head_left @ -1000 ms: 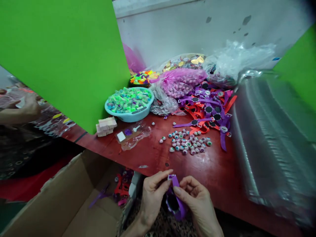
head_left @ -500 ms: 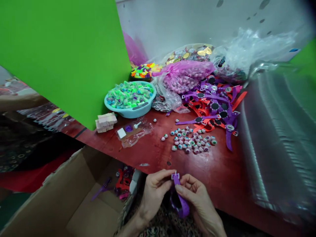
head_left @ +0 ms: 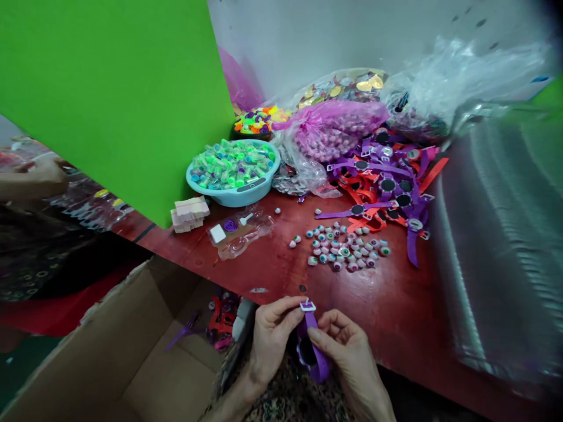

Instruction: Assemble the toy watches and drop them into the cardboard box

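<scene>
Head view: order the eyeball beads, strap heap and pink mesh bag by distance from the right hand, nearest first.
From the right hand:
1. Eyeball beads: on the red tabletop, straight ahead of the hand.
2. Strap heap: behind the beads, slightly right.
3. Pink mesh bag: behind the heap's left side, towards the back.

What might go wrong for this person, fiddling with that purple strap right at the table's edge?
The purple strap, held between the left hand and right hand, could slip and drop into the open cardboard box beside them. The small white buckle at its end might also come off. A bump could send the loose plastic eyeballs rolling across the red tabletop.
</scene>
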A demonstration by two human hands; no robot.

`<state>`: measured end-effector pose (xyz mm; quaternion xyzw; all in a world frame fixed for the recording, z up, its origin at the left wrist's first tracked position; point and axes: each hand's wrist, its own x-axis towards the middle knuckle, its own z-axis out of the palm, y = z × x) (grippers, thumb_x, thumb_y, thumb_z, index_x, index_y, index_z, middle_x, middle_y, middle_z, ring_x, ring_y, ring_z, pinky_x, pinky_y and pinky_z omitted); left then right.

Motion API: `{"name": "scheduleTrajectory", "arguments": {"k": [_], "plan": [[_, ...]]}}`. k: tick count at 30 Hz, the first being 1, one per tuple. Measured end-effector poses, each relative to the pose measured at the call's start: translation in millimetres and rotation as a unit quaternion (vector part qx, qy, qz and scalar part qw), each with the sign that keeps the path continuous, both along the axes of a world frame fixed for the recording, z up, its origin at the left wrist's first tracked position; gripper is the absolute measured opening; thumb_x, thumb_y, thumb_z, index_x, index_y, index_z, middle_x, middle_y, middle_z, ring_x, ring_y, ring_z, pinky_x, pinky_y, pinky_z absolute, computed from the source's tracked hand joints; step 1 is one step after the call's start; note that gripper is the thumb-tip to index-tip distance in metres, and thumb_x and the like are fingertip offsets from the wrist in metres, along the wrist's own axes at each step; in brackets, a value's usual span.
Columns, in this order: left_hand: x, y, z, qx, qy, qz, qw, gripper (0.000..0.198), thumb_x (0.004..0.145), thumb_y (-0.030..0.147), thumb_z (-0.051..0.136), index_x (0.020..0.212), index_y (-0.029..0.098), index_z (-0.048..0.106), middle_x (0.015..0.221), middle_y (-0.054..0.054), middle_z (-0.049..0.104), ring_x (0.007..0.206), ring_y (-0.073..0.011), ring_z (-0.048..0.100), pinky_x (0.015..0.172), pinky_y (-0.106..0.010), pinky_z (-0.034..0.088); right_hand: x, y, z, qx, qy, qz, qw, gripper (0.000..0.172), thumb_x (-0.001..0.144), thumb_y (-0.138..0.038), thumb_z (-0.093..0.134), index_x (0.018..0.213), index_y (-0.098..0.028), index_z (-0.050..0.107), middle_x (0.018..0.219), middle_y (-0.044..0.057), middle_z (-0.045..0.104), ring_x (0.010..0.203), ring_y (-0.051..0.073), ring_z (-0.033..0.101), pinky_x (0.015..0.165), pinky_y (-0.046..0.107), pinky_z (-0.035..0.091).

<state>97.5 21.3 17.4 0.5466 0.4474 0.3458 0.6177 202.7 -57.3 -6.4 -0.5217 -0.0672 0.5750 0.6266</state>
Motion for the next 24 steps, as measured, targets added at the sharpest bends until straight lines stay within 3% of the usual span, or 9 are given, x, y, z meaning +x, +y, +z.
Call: {"name": "scheduleTrajectory", "arguments": {"k": [6,13,18,21,24], "plan": [[-2.9,1.3,-5.1,0.026,0.013,-0.006,1.0,0.014,0.075,0.021,0.066,0.084,0.02,0.078,0.08,-0.003,0.076,0.072,-0.0155,0.068,0.068,-0.019,0.051,-1.0,1.8,-7.4,0.018,-0.005,-0.007,1.0,0.036,0.054,-0.032,0.087,0.066,-0.015,0.057,0.058,-0.004,0.056,0.051,0.005,0.046,0.049,0.015,0.034],[-3.9,2.1,-10.7,-0.013,0.025,0.028,0.999,0.016,0.075,0.025,0.067,0.085,0.019,0.077,0.081,-0.005,0.076,0.074,-0.0182,0.068,0.07,-0.023,0.052,-1.4,7.0,1.0,0.004,-0.018,-0.013,1.0,0.035,0.051,-0.032,0.087,0.062,-0.015,0.058,0.055,-0.004,0.055,0.049,0.006,0.045,0.046,0.015,0.035],[-2.8,0.4,-8.6,0.045,0.021,-0.035,0.998,0.015,0.079,0.023,0.063,0.082,0.019,0.077,0.072,-0.003,0.072,0.067,-0.016,0.064,0.064,-0.022,0.049,0.0,16.1,3.4,0.01,-0.019,-0.027,0.999,0.036,0.049,-0.032,0.087,0.061,-0.016,0.057,0.057,-0.002,0.059,0.052,0.008,0.05,0.051,0.018,0.04],[-4.8,-0.4,-6.8,0.118,0.026,-0.091,0.988,0.019,0.085,0.022,0.056,0.086,0.019,0.075,0.075,-0.004,0.069,0.069,-0.0157,0.062,0.065,-0.022,0.047,2.4,15.6,-1.1,0.021,-0.07,-0.036,0.997,0.033,0.057,-0.032,0.083,0.08,-0.019,0.065,0.06,-0.003,0.06,0.055,0.01,0.053,0.054,0.02,0.042],[-10.1,-0.9,-6.5,0.154,0.057,-0.151,0.975,0.023,0.089,0.02,0.05,0.09,0.018,0.072,0.079,-0.005,0.066,0.074,-0.0162,0.06,0.07,-0.023,0.045,6.4,10.7,-4.9,0.029,-0.208,0.004,0.978,0.038,0.069,-0.031,0.075,0.107,-0.025,0.068,0.068,-0.002,0.06,0.063,0.013,0.055,0.062,0.024,0.045]]}}
